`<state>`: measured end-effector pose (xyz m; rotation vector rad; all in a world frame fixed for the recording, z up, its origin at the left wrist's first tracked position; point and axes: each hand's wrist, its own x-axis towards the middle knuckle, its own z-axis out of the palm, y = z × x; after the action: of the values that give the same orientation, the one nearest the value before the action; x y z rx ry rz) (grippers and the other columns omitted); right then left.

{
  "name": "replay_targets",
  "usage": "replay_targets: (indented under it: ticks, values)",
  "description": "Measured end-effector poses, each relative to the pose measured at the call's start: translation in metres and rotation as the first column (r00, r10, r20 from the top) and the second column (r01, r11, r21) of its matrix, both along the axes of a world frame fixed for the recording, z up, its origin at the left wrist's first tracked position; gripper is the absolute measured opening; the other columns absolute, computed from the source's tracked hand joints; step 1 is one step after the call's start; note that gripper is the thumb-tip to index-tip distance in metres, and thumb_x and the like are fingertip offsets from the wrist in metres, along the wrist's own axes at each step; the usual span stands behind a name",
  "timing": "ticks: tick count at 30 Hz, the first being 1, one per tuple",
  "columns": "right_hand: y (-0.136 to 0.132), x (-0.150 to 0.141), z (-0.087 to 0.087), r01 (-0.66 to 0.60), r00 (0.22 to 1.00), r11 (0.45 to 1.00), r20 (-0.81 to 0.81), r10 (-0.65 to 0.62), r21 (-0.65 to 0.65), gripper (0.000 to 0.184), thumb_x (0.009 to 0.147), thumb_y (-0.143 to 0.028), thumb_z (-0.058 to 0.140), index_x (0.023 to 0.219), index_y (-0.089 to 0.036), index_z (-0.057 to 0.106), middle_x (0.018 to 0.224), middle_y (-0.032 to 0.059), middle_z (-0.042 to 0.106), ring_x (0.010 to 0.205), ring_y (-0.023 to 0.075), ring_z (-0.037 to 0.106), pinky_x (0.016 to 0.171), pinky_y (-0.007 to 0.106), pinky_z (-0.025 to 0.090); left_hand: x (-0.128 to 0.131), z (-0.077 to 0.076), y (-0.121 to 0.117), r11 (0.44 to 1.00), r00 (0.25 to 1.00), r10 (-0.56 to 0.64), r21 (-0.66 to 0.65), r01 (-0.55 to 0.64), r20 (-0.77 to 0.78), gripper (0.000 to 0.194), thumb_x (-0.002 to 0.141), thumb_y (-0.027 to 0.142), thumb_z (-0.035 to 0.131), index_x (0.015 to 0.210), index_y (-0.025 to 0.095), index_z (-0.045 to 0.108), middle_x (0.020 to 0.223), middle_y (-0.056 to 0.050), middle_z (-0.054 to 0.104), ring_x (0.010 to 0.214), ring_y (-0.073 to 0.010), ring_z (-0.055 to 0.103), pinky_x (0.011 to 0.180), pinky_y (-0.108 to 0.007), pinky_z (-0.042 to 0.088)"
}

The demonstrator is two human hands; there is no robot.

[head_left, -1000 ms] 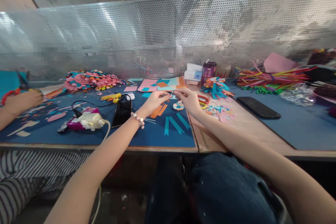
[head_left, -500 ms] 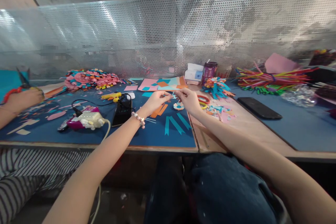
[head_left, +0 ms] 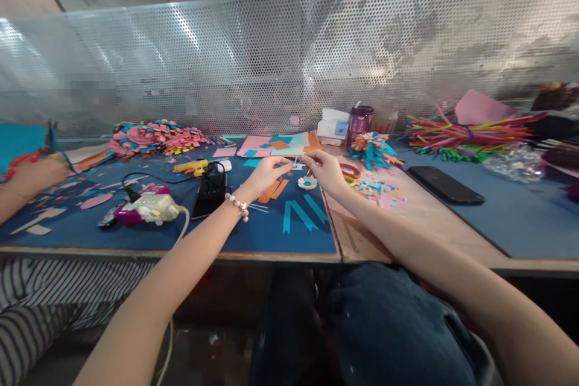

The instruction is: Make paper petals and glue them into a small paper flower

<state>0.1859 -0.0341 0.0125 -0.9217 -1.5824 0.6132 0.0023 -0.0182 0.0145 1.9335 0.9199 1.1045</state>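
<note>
Over the blue mat, my left hand [head_left: 270, 175] is closed in a pinch, a beaded bracelet on its wrist. My right hand [head_left: 326, 171] pinches just across from it, the fingertips a small gap apart. Between them is a small pale-blue paper piece [head_left: 299, 165], gripped from both sides; its exact shape is too small to make out. A round paper rosette [head_left: 307, 183] with a scalloped edge lies just below the right fingers. Orange paper strips [head_left: 273, 191] rest near my left hand, and notched turquoise paper strips [head_left: 301, 216] lie closer to the front edge.
A power strip [head_left: 149, 205], a phone [head_left: 208, 196] and a yellow glue gun [head_left: 192, 166] sit left. At far left a co-worker's hand [head_left: 38, 175] holds scissors. Right are a paper-fringe bundle [head_left: 373, 151], a purple cup [head_left: 360, 123] and a black phone [head_left: 446, 185].
My hands stay nearly in place; the pale paper piece between my fingertips has shifted its angle slightly. The co-worker's scissors at the left have turned and moved.
</note>
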Motion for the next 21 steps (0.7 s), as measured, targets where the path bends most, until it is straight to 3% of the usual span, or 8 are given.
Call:
replay_targets:
  ticks: [6, 13, 21]
  values:
    - [-0.0002, -0.0007, -0.0004, 0.022, 0.999, 1.000, 0.042, -0.022, 0.005, 0.031, 0.081, -0.046, 0.058, 0.077, -0.016, 0.061, 0.067, 0.0019, 0.060, 0.060, 0.0138, 0.058, 0.051, 0.024, 0.045, 0.0005, 0.0014, -0.0027, 1.000, 1.000, 0.002, -0.020, -0.003, -0.018, 0.029, 0.080, 0.040, 0.062, 0.091, 0.013, 0.067, 0.089, -0.009, 0.068, 0.078, -0.0157, 0.062, 0.061, -0.024, 0.043]
    - [-0.0043, 0.0000, 0.0032, -0.001, 0.996, 1.000, 0.094, 0.002, -0.013, 0.045, 0.084, -0.055, 0.050, 0.092, -0.014, 0.066, 0.077, 0.0057, 0.066, 0.064, 0.0152, 0.060, 0.053, 0.024, 0.045, 0.0004, -0.0001, -0.0022, 0.999, 1.000, 0.009, -0.040, -0.010, -0.018, 0.034, 0.079, 0.043, 0.063, 0.093, 0.013, 0.068, 0.090, -0.009, 0.068, 0.079, -0.0160, 0.061, 0.062, -0.025, 0.043]
    - [-0.0018, -0.0031, -0.0031, -0.007, 0.992, 0.999, 0.124, 0.003, 0.036, 0.034, 0.081, -0.045, 0.059, 0.085, -0.013, 0.069, 0.081, 0.0065, 0.069, 0.072, 0.0159, 0.060, 0.067, 0.027, 0.046, 0.0001, -0.0046, -0.0014, 0.999, 0.997, -0.019, -0.040, 0.016, -0.077, 0.039, 0.080, 0.047, 0.060, 0.097, 0.013, 0.069, 0.088, -0.008, 0.067, 0.072, -0.0136, 0.056, 0.064, -0.026, 0.042]
